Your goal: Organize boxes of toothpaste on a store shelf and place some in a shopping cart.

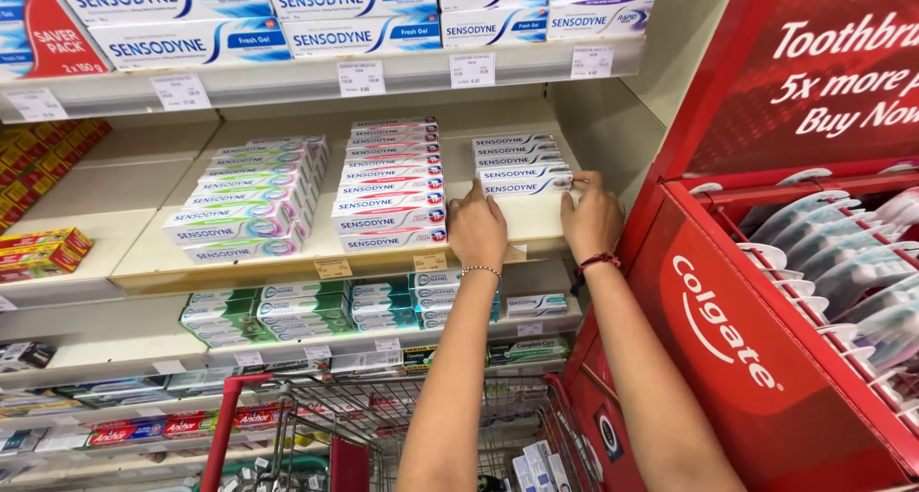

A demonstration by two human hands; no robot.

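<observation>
On the middle shelf, far right, from the head view: a short stack of white toothpaste boxes, stacked flat, well apart from the taller middle stack and the wide left stack. Both hands up at the lowest box of that short stack, one at each end.

Left hand loose and uncurled, fingertips touching the box's left end, nothing wrapped around it. Right hand bent over the right end, thumb hidden behind the palm, so impossible to tell whether clamped on the box or merely resting against it.

Likely trouble, judged from this:
- Four boxes lying on top of the lowest one; drawn out toward the near edge, could drag the upper ones along and spill them off the shelf, down past the yellow price tag toward the red shopping trolley below.
- Pressed unevenly from the two ends, could skew the stack and leave it crooked against the right shelf wall.
- With only fingertips on the left end, little hold there; could slip and let the box swing.
- Right elbow close to the red display stand with its hanging toothbrush packs; could knock a pack loose on a wide pull back.
</observation>
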